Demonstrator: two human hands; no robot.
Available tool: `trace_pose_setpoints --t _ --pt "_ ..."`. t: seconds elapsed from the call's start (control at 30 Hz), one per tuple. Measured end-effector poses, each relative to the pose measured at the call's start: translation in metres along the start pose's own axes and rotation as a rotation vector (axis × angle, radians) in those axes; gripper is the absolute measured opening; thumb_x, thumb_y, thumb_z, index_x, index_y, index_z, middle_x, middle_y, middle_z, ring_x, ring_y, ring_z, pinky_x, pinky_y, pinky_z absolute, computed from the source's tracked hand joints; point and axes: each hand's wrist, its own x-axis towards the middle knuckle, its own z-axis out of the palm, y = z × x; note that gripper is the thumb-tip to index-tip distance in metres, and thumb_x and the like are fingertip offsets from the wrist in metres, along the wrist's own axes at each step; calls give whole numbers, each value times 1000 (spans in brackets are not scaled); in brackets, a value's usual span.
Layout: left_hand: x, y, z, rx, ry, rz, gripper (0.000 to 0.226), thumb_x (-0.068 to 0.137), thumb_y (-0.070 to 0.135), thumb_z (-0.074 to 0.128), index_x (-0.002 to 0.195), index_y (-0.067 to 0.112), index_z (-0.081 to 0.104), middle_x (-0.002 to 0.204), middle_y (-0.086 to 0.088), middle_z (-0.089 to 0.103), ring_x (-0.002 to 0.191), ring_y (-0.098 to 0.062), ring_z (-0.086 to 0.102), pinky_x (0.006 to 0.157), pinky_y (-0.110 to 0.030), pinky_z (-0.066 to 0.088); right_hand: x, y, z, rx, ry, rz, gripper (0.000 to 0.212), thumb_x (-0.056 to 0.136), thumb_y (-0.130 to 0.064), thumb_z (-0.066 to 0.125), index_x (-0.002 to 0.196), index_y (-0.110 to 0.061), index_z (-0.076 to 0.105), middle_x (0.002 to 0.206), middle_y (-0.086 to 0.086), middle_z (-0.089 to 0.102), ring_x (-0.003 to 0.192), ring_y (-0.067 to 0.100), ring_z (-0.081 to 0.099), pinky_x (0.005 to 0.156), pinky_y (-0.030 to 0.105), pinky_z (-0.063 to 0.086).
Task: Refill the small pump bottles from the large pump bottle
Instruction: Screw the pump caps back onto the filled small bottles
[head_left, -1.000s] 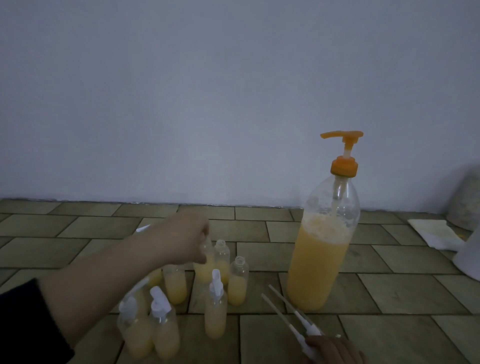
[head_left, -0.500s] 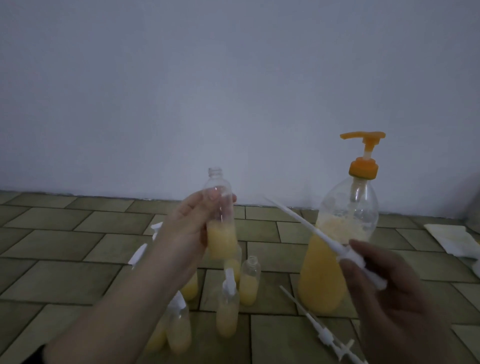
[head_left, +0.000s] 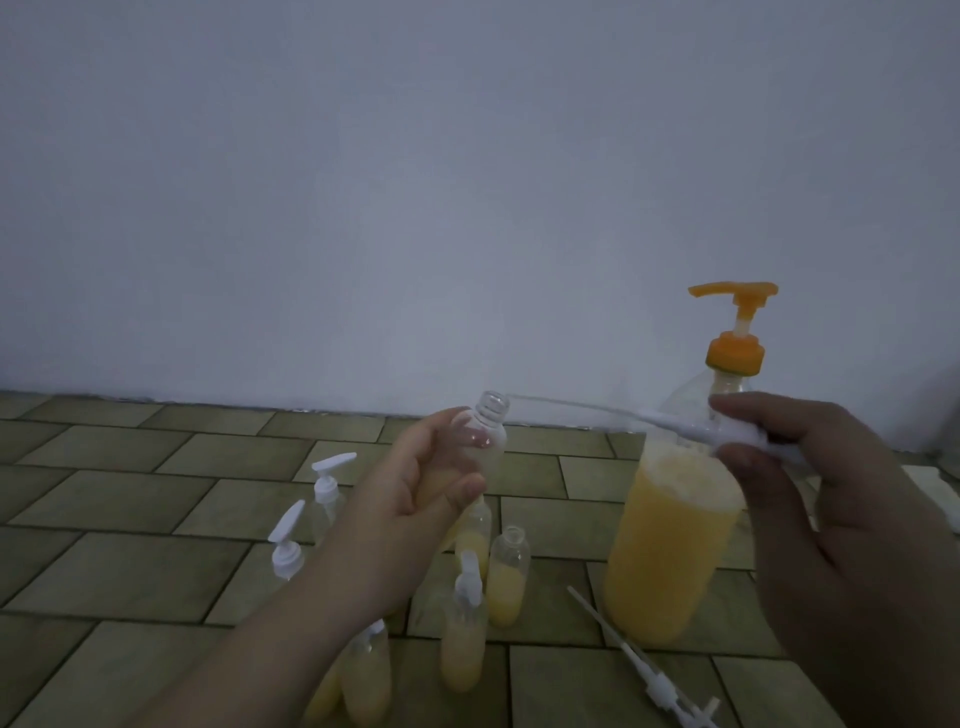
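The left hand (head_left: 421, 483) grips an uncapped small bottle (head_left: 480, 441), tilted, its open neck toward the right, with yellow liquid low in it. The right hand (head_left: 810, 499) pinches a white pump head (head_left: 727, 434) whose thin dip tube (head_left: 571, 408) reaches left, its tip just beside the bottle's mouth. Behind that hand, the large pump bottle (head_left: 670, 545) with its orange pump (head_left: 737, 332) stands on the tiled floor (head_left: 130, 499), well back near the wall (head_left: 467, 182). Below the left hand cluster more small bottles (head_left: 506, 582), some capped. A loose pump (head_left: 649, 670) lies near the floor's front edge.
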Motion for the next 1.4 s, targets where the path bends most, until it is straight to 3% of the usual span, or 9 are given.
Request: trace_pose_setpoints --t 0.17,0.33,0.5,0.6,0.77,0.97,1.07,1.23,1.4 --pt "-3 -4 -5 50 -7 -9 45 85 25 66 123 43 52 113 23 64 110 4 57 95 -34 48 6 -3 2 -68 -65 -24 22 90 -36 39 110 -34 49 95 -25 47 96 -21 44 68 4 37" --pt "-9 8 -7 355 -8 162 46 81 33 68 109 62 47 115 39 49 109 15 45 70 -11 42 24 -13 -2 -57 -232 -58 20 88 -42 41 105 -40 51 95 -32 50 95 -17 48 61 6 39" --pt "-16 22 8 395 -43 292 40 75 60 60 113 57 47 118 39 48 111 15 45 80 -5 38 23 -34 26 319 -261 287 30 63 -57 60 82 -33 60 74 -16 66 66 -2 62 52 6 45" --pt "-21 15 15 318 44 276 41 76 56 62 115 51 51 116 36 53 110 10 51 83 -5 41 20 -38 40 437 -207 408 33 63 -53 61 75 -23 64 69 -8 66 61 3 61 51 9 45" --pt "-23 7 13 -68 72 -27 45 61 37 66 103 49 59 103 29 66 98 8 62 79 -19 52 27 -40 42 896 -377 524 29 73 -11 66 101 -18 66 90 -7 73 83 3 67 65 10 49" --pt "-23 17 14 -213 -13 -122 37 73 16 69 107 32 67 95 11 74 88 -4 68 67 -14 52 34 -34 61 742 -312 517 50 55 -45 78 86 -8 67 83 21 63 70 24 59 67 32 51" --pt "-19 19 11 -289 13 -167 47 60 27 69 107 27 69 95 10 74 86 -4 68 64 -19 50 40 -32 56 953 -398 540 32 69 -29 67 98 -15 69 95 1 72 87 10 66 69 17 50" --pt "-20 22 11 -422 -75 -220 41 59 19 83 99 25 75 95 -2 75 87 -12 69 72 -30 47 39 -28 63 1125 -390 595 37 57 -18 85 90 -9 71 91 10 69 84 19 64 75 23 52" --pt "-21 24 9 -439 -56 -209 38 55 25 69 93 31 76 96 1 75 89 -12 70 72 -27 49 40 -31 56 1117 -447 618 24 65 -15 72 88 -10 67 97 9 72 88 19 67 75 21 52"
